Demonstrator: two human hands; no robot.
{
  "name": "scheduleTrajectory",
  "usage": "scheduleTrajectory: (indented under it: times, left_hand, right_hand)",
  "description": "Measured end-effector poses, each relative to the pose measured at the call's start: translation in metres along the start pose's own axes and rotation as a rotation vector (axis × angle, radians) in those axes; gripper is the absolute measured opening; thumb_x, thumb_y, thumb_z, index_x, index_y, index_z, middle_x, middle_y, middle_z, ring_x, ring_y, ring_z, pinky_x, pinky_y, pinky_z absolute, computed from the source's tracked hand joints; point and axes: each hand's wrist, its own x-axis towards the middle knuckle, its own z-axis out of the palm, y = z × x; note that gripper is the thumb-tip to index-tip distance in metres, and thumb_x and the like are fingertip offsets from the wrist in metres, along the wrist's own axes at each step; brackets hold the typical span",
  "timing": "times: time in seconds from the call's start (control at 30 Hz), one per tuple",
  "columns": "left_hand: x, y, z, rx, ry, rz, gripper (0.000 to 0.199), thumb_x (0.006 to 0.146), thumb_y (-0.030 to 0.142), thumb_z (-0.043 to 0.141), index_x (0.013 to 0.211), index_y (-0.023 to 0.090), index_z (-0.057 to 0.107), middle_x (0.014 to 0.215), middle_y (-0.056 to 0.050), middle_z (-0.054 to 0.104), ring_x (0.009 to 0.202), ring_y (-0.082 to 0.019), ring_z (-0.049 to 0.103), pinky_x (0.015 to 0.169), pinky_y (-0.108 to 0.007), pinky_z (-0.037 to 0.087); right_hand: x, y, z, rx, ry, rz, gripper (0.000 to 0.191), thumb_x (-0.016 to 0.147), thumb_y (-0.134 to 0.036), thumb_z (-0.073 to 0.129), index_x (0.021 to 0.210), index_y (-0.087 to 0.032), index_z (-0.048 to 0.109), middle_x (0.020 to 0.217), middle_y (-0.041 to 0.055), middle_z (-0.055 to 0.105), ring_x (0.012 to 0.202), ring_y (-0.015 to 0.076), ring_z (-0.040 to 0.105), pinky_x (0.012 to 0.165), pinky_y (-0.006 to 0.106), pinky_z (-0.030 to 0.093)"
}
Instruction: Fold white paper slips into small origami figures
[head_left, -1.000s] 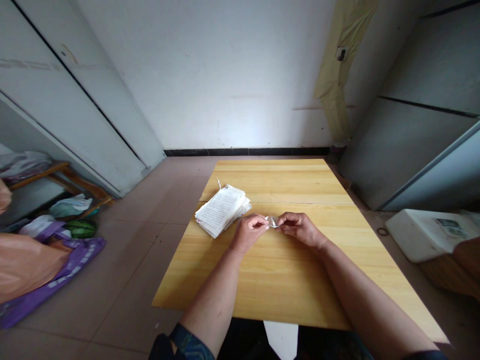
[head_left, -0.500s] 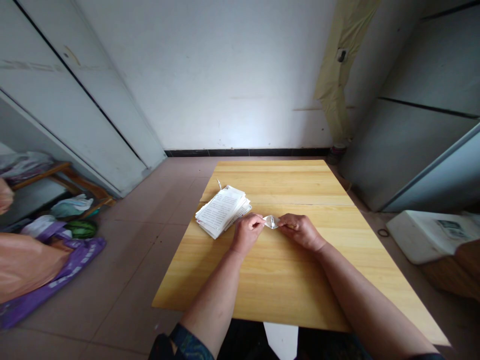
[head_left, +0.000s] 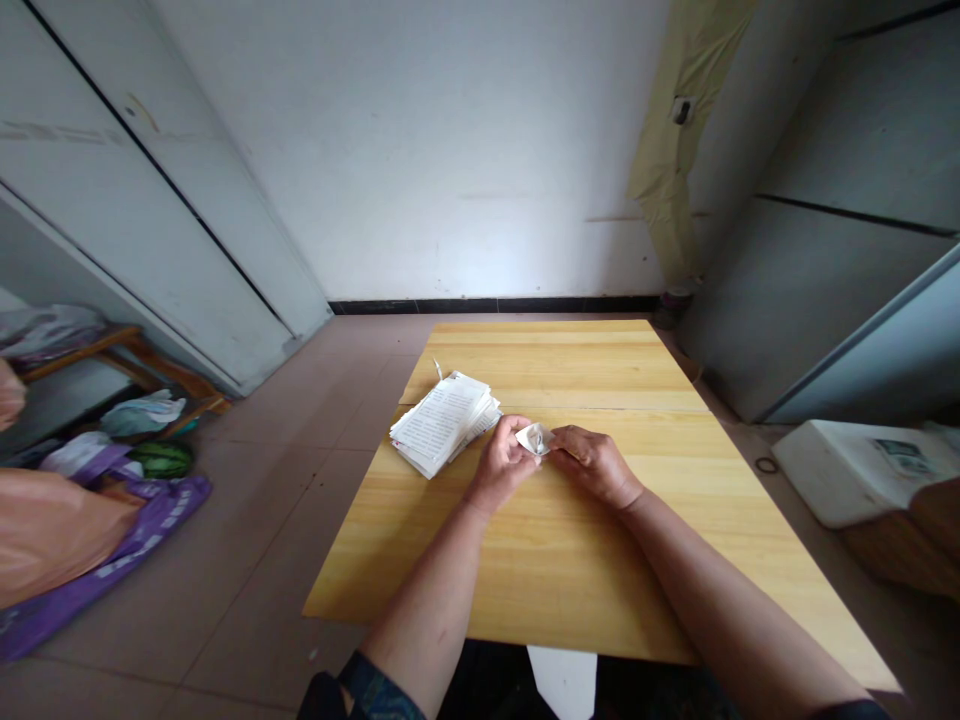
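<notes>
A small folded piece of white paper (head_left: 534, 438), diamond-shaped with an opening in its middle, is held between my two hands over the wooden table (head_left: 585, 570). My left hand (head_left: 504, 465) grips its left side, thumb below and fingers curled behind. On the right side, the bent fingers of my right hand (head_left: 592, 462) pinch its edge. Just beyond my left hand lies a stack of printed paper sheets (head_left: 442, 418), slightly fanned out. A thin white strip (head_left: 438, 370) sticks up at the far edge of that stack.
To the right of the table stands a white box (head_left: 832, 470). On the floor at left are a purple bag (head_left: 142, 540), a watermelon (head_left: 161, 458) and a low wooden rack (head_left: 180, 375). A white wall (head_left: 465, 150) rises behind the table.
The folded paper has moved slightly left and turned, its opening now more visible. My left fingers have shifted from a pinch at its edge to curling around its side; my right hand followed leftward.
</notes>
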Motion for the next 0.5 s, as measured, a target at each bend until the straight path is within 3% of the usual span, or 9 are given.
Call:
scheduleTrajectory:
  times: [0.1,0.23,0.4,0.5]
  left_hand:
    - [0.001,-0.003,0.002,0.013,0.023,-0.023,0.043,0.069,0.016,0.064,0.108,0.020,0.046,0.094,-0.003,0.064,0.078,-0.014,0.064,0.063,-0.023,0.054]
    - [0.004,-0.012,0.004,0.157,0.073,0.077,0.039,0.069,0.012,0.063,0.105,0.018,0.050,0.093,-0.003,0.065,0.080,-0.013,0.064,0.067,-0.021,0.052]
    - [0.003,-0.007,0.007,0.238,0.046,0.132,0.037,0.069,0.013,0.065,0.103,0.018,0.053,0.094,-0.004,0.067,0.085,-0.016,0.064,0.072,-0.023,0.051]
    - [0.001,-0.001,0.005,0.211,0.010,0.090,0.042,0.066,0.008,0.059,0.107,0.017,0.054,0.100,-0.006,0.066,0.091,-0.018,0.063,0.069,-0.022,0.051]
  right_hand:
    - [0.000,-0.003,0.002,0.050,-0.015,0.003,0.018,0.090,-0.030,0.050,0.095,-0.022,0.065,0.097,0.0080,0.069,0.088,0.0190,0.065,0.078,0.030,0.051]
    - [0.001,-0.006,0.003,0.106,-0.016,0.081,0.018,0.089,-0.032,0.050,0.095,-0.021,0.064,0.096,0.0072,0.068,0.087,0.0188,0.064,0.078,0.030,0.050]
    - [0.001,-0.005,0.007,-0.009,0.038,0.219,0.024,0.087,-0.042,0.053,0.086,-0.021,0.063,0.079,0.0042,0.066,0.070,0.0165,0.062,0.064,0.026,0.047]
    - [0.001,-0.005,0.008,-0.107,0.051,0.211,0.021,0.089,-0.039,0.050,0.087,-0.021,0.062,0.082,0.0052,0.065,0.072,0.0169,0.062,0.064,0.025,0.045]
